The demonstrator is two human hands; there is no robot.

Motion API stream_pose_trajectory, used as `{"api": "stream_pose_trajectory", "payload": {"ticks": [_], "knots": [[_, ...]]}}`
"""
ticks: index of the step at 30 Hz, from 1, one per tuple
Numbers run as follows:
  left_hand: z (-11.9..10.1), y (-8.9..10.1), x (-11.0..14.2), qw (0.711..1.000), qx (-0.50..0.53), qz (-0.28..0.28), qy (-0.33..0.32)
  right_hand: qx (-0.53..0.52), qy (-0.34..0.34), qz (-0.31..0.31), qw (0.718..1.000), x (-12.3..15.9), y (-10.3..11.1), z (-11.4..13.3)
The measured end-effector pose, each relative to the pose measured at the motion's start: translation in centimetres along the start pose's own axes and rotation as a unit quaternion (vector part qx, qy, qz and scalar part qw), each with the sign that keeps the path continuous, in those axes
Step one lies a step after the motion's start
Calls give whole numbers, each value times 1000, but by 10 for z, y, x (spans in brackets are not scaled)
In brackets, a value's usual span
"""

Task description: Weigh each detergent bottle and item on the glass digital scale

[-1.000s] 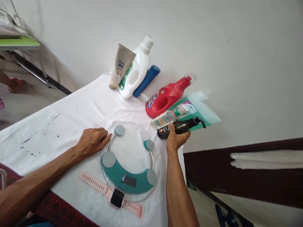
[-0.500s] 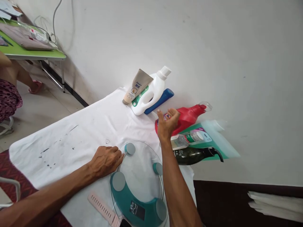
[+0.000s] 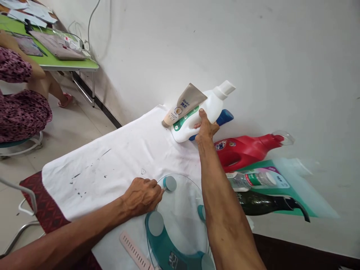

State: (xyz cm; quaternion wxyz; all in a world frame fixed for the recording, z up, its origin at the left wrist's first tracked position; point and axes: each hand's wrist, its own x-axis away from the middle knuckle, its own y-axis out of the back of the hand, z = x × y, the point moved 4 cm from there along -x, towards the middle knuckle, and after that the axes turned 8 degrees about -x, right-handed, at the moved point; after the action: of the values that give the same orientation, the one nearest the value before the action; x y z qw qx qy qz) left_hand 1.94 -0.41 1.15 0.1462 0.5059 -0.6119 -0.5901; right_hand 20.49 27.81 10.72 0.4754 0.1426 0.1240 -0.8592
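My right hand [image 3: 206, 127] is wrapped round the handle of a white detergent bottle [image 3: 216, 103] with a green label, which leans near the wall. A beige squeeze tube [image 3: 187, 103] lies tilted against that bottle's left side. Behind my right hand a blue bottle [image 3: 225, 117] partly shows. My left hand [image 3: 143, 197] rests curled into a fist on the white cloth [image 3: 112, 176], its knuckles up, beside the rim of a round glass scale [image 3: 180, 210]. Nothing shows in its fingers. My right forearm covers part of the scale.
Right of my forearm lie a red detergent bottle [image 3: 247, 150], a clear bottle [image 3: 253, 179], a dark pump bottle [image 3: 267, 204] and a large green-labelled jug [image 3: 300, 187]. A pink watch strap [image 3: 135, 249] lies by the scale. A person [image 3: 22, 90] sits by a green table [image 3: 87, 64] at left.
My right hand let go of the dark pump bottle, passed over the red bottle and closed on the white bottle's handle. My left hand stays by the scale. The view has shifted.
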Motion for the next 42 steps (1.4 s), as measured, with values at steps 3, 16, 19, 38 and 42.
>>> {"api": "stream_pose_trajectory", "payload": {"ticks": [3,16,19,38,42], "knots": [[0,0,-2,999,-1,35,-2,-9,-36,-75,997,16,7,14],[4,13,-5,994,11,105,5,-85,37,-45,995,116,111,145],[6,13,-5,995,20,101,10,-71,26,-23,997,159,142,167],[11,17,-5,996,25,71,47,-20,21,-20,999,264,231,173],[12,19,-5,996,21,65,53,12,69,-59,996,272,249,164]]}}
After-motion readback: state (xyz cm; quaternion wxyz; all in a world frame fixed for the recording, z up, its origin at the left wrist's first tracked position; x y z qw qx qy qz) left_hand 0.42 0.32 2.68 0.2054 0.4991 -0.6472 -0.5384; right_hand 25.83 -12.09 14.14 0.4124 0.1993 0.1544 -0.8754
